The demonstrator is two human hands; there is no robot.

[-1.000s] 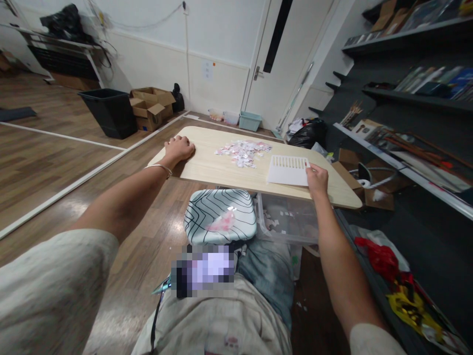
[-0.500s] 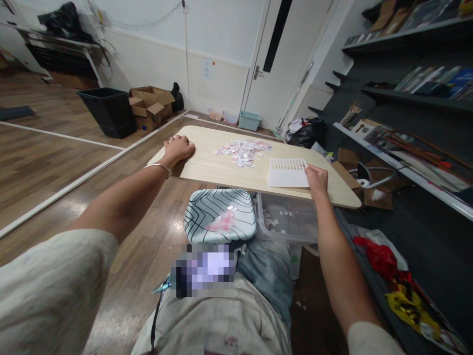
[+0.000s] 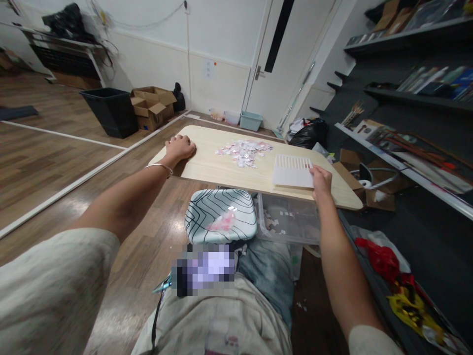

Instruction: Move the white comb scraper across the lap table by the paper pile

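Note:
A low, light wooden table (image 3: 221, 170) stands in front of me. My left hand (image 3: 180, 147) rests on its left end with the fingers curled in and nothing visible in them. My right hand (image 3: 320, 180) grips the right edge of a white slotted plastic board (image 3: 291, 172), which lies near the table's front right edge. A pile of small pink and white paper pieces (image 3: 244, 149) lies in the middle of the table, between the two hands.
Under the table are a patterned cushion (image 3: 219, 214) and a clear plastic bin (image 3: 288, 219) holding small pieces. Dark shelves (image 3: 410, 93) line the right wall. A black bin (image 3: 111, 111) and cardboard boxes (image 3: 151, 106) stand at the back left, near a white door (image 3: 284, 59).
My right hand has shifted the white board slightly right and toward the table's front edge. My left hand has stayed in place.

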